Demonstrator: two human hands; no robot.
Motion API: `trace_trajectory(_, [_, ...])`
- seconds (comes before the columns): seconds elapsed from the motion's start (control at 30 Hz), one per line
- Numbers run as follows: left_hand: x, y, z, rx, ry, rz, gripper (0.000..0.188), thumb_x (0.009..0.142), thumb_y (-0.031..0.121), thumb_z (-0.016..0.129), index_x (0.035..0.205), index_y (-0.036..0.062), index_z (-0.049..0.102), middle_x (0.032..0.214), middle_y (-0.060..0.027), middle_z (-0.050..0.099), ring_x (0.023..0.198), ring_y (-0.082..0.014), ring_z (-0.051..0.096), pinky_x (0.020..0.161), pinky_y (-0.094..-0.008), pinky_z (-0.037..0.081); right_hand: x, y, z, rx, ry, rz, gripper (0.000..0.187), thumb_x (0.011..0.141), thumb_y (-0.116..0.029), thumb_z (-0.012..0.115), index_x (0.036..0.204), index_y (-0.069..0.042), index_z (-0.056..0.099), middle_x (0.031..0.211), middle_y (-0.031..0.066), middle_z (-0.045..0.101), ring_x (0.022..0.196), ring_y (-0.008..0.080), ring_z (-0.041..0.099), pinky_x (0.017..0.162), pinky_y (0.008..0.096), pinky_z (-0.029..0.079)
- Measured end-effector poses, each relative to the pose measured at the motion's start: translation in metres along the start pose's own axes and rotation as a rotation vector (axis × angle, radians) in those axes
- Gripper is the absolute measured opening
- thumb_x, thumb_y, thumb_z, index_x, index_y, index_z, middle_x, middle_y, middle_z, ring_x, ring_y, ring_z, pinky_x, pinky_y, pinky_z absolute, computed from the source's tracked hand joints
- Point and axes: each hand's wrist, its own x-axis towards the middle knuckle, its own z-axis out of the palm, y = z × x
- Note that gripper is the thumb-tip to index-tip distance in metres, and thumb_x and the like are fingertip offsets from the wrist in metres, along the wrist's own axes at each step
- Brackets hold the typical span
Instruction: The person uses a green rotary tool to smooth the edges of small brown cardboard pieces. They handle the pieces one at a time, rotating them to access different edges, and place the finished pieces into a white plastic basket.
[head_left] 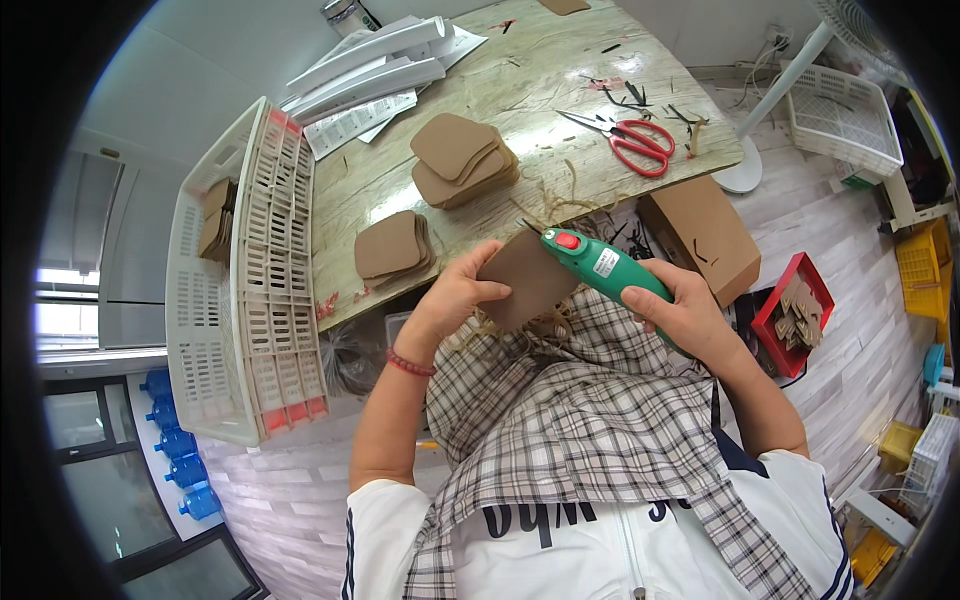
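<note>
A long wooden table [520, 90] with a pale, streaked top runs up the middle of the view, littered with thin offcuts. Against its left edge stands a big white slatted plastic crate [270, 300], tipped on its side, with red tabs at its corners and a few brown pieces tucked inside. A second white basket [845, 120] sits on the floor at the upper right, beside a white fan stand [745, 178]. Below the table's right end is a plain brown cardboard box [700, 238], and next to it a small red tray [800, 310] holding tan scraps. Yellow crates [925, 262] line the right rim. At the table's far left lie white rolled sheets and a printed white paper sheet [355, 120].

On the table are two stacks of rounded brown leather-like pieces: a thicker stack [462, 160] and a thinner stack [392, 247] nearer the person. Red-handled scissors [640, 143] lie toward the right.

Over a checked apron, the left hand [455, 297] pinches one brown piece [525, 280] by its left edge, fingers closed on it, just off the table's near edge. The right hand [685, 310] is wrapped tightly around a green electric cutter [600, 265] with a red button and a small white label; its tip meets the piece's top edge
</note>
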Motion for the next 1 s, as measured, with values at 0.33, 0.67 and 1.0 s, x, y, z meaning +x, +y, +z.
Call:
trace_trajectory(0.33, [-0.009,0.005,-0.025,-0.141,0.31,0.232,0.018,0.075,-0.005,0.073,0.087,0.0039,0.063,0.082,-0.0028,0.067,0.072,-0.0089,0.062,0.067,-0.024,0.051,0.001,0.002,-0.008,0.042,-0.084,0.051,0.04,0.091,-0.033,0.065,0.11,0.003,0.06,0.077,0.0022,0.058,0.065,0.0068,0.054,0.057,0.0221,0.046])
trace_trajectory(0.67, [-0.007,0.006,-0.024,-0.079,0.283,0.178,0.017,0.076,-0.004,0.072,0.089,0.0034,0.064,0.083,-0.0032,0.068,0.072,-0.0103,0.063,0.068,-0.0246,0.051,0.001,0.0,-0.006,0.023,-0.103,0.056,0.038,0.09,-0.03,0.065,0.11,0.002,0.06,0.077,0.0024,0.059,0.063,0.0071,0.054,0.056,0.0225,0.046])
trace_trajectory(1.0, [-0.006,0.019,-0.021,0.016,0.142,0.083,0.015,0.077,0.0,0.072,0.088,0.0042,0.063,0.083,-0.0013,0.067,0.075,-0.0084,0.061,0.068,-0.022,0.049,-0.002,-0.005,-0.009,-0.126,-0.109,0.033,0.043,0.086,-0.033,0.069,0.111,0.001,0.062,0.075,0.0023,0.059,0.066,0.0076,0.055,0.059,0.0255,0.045])
